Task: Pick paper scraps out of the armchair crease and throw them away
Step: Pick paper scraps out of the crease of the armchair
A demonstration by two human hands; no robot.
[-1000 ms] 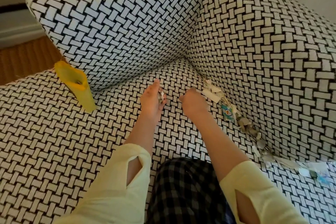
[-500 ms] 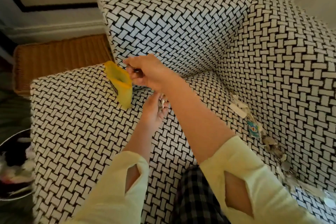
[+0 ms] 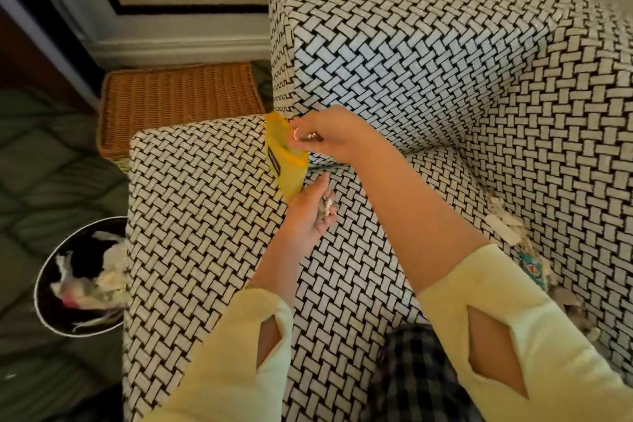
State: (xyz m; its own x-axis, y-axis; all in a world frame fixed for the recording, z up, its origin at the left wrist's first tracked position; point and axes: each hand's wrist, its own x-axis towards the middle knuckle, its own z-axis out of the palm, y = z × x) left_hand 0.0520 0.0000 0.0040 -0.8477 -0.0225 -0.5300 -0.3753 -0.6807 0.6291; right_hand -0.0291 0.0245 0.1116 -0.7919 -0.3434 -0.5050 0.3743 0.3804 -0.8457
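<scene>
Two containers on show: yellow pouch (image 3: 286,156) standing open-mouthed at the seat's rear left corner of the black-and-white woven armchair (image 3: 428,55), contents too dark to tell; round dark bin (image 3: 80,276) down on the floor left of the chair, holding crumpled white and pale paper with a red spot. Wicker basket (image 3: 178,103) beyond, behind the chair arm, lid flat. Right hand (image 3: 329,137) reaching across over the pouch mouth, fingers (image 3: 301,134) pinched in a tight grip on a small pale bit, hard to make out. Left hand (image 3: 310,212) just below the pouch, thumb up, grip half curled round a wad of grey-white scraps (image 3: 327,207). More paper scraps (image 3: 507,228) wedged in the right-hand crease between seat and side, running toward the front, a blue-printed piece (image 3: 531,269) among them. Both forearms bare below pale yellow sleeves (image 3: 534,336) with slit openings
</scene>
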